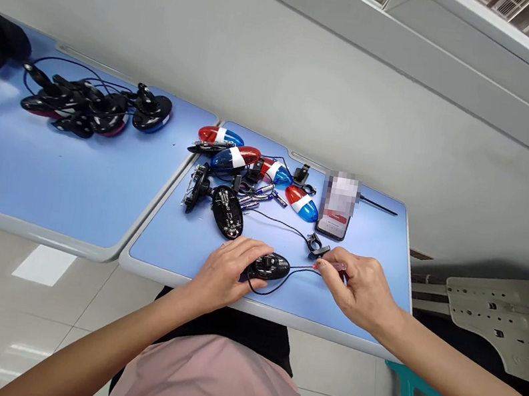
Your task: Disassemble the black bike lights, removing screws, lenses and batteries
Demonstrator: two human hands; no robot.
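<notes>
My left hand (230, 272) is closed around a black oval bike-light housing (274, 266) near the table's front edge. A thin black cable (269, 293) loops out from it. In the fingers of my right hand (358, 291) is a screwdriver (338, 266) with a reddish see-through handle. Its thin shaft points left, and the tip is at or near the pointed end of the housing; contact is hard to make out. Just behind the screwdriver lies a black handlebar clamp (318, 247). Farther back sits an opened black housing (228, 211) with its inner side up.
Red-and-blue light covers (301, 203), loose batteries (257, 198) and more black parts (198, 187) lie behind my hands. A phone (333, 226) and a black stick-like item (379, 206) are at the back right. Several assembled lights (92, 105) rest on the left table (67, 192).
</notes>
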